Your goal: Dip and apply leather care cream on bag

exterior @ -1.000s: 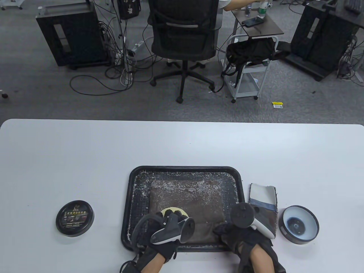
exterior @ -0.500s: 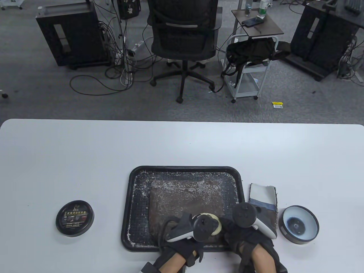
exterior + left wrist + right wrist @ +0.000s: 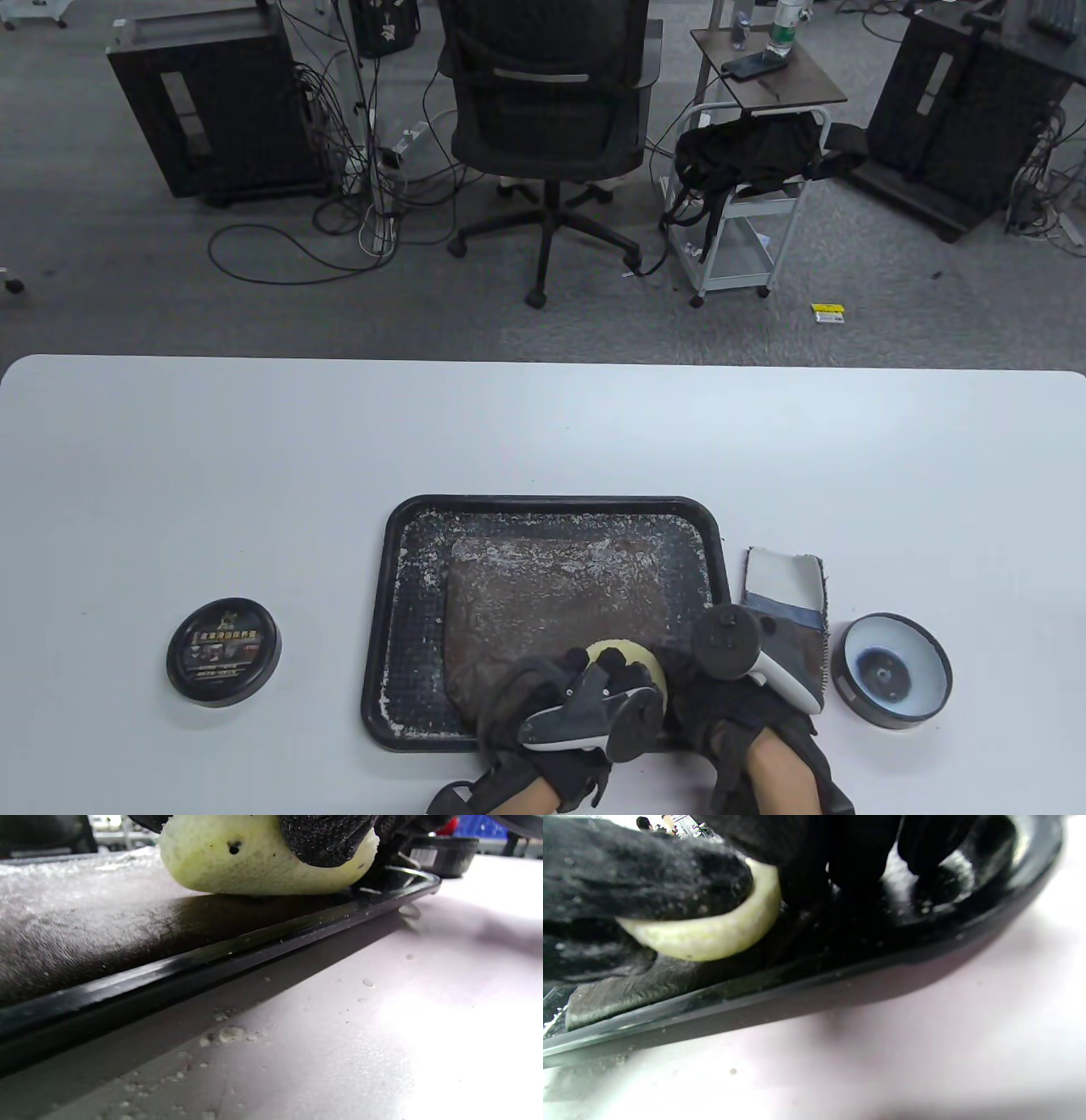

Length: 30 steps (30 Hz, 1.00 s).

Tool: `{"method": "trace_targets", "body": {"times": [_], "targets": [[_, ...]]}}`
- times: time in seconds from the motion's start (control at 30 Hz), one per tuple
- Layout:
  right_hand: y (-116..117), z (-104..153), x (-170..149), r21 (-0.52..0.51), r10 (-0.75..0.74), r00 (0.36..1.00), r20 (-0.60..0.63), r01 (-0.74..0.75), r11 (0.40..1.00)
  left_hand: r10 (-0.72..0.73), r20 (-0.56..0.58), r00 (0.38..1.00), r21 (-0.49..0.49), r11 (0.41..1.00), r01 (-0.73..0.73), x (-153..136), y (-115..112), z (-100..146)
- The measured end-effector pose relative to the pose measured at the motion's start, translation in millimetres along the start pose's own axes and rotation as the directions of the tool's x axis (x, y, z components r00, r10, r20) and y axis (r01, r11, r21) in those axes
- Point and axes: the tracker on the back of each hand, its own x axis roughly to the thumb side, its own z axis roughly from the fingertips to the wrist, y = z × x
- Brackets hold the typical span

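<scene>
White table carries a black tray containing the brown bag; yellow sponge is gripped by left hand on bag's near edge; right hand fingers curled on tray's near-right corner, grasp undetermined

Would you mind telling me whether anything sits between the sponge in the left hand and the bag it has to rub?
Nothing visible does. The left hand grips the yellow sponge, whose underside already presses on the brown bag in the black tray. The right hand rests on the bag beside it.
</scene>
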Motion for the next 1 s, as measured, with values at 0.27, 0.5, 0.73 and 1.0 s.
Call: {"method": "trace_targets", "body": {"times": [0.27,0.5,0.73,1.0], "targets": [[-0.4,0.4,1.0,-0.004,0.016,1.000,-0.022,-0.016,1.000,-0.066,0.024,0.998,-0.028,0.997,0.067,12.2,0.4,3.4],[0.3,0.5,7.0,-0.005,0.078,0.996,-0.050,-0.078,0.997,-0.109,0.036,0.993,-0.049,0.993,0.110,13.2,-0.3,6.4],[0.9,0.8,11.1,-0.003,0.129,0.989,-0.075,-0.129,0.992,-0.129,0.030,0.991,-0.087,0.988,0.131,4.9,0.5,11.7],[1.6,1.0,13.2,-0.002,0.149,0.986,-0.077,-0.149,0.989,-0.100,-0.036,0.994,-0.166,0.982,0.093,-19.7,-1.4,25.1]]}}
